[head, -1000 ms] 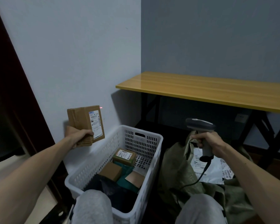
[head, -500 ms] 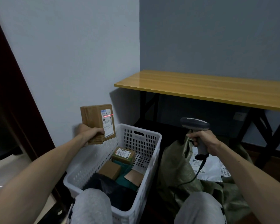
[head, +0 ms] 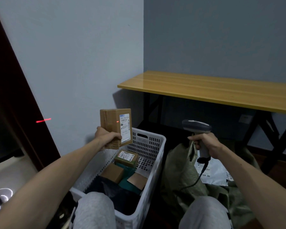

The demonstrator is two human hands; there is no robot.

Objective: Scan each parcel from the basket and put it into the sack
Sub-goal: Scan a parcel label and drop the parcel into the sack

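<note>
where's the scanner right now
In the head view the scanner sits right of centre, gripped in the right hand above the green sack, just right of the white basket.

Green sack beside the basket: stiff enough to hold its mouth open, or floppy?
Probably floppy: the sack lies crumpled in folds, no rigid rim showing. Likely light, so a push would drag or collapse it. Its mouth looks slumped around a white mailer.

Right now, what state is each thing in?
box, held upright in left hand, label toward scanner
scanner, gripped by right hand, beam on
beam, line falls left of the box, only a dot on it
basket, holds several parcels
sack, open, white mailers inside
</note>
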